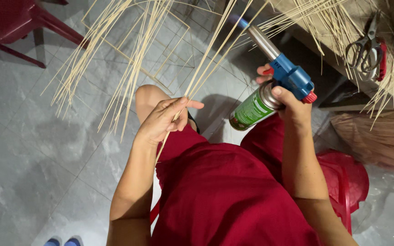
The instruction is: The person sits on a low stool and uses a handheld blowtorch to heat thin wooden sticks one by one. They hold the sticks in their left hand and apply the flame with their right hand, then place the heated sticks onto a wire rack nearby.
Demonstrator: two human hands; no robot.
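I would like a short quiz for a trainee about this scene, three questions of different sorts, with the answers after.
1. True or false: the right hand holds a gas torch with a blue head and a green canister.
2. What does the left hand pinch? A) scissors B) thin pale strips C) a red chair
3. Fill in: the scissors lie on the ____ at the upper right.

Key:
1. True; the metal nozzle points up and away from the person.
2. B; the thin pale strips run up from the fingers toward the strip frame.
3. Bench; loose strips lie around them.
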